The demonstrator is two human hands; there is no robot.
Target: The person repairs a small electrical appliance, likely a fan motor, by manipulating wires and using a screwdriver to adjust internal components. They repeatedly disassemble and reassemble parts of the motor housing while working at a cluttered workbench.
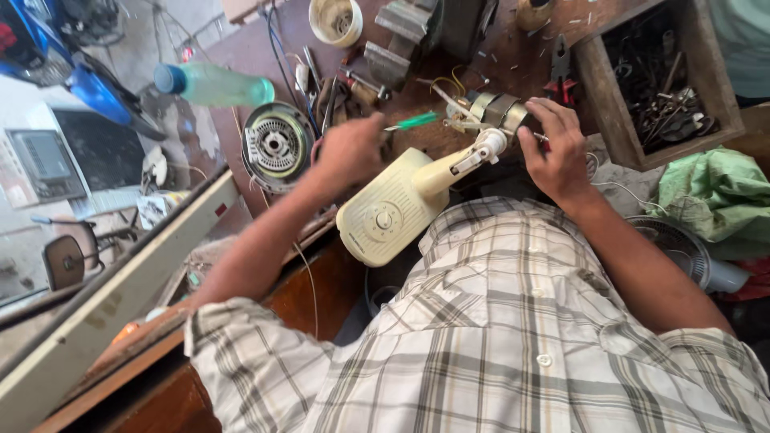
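Head view: left hand (350, 150) pinches a green-handled screwdriver (413, 122), tip at the bare fan motor (496, 111). Right hand (557, 148) grips that motor. Cream fan base (391, 208) lies between the hands on the desk (513, 56); rear housing (277, 144) already off, left of the left hand.

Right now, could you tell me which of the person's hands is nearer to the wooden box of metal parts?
Right. The right hand rests on the fan motor, just beside the wooden box. The left hand, holding a green-handled screwdriver, is farther off, across the motor.
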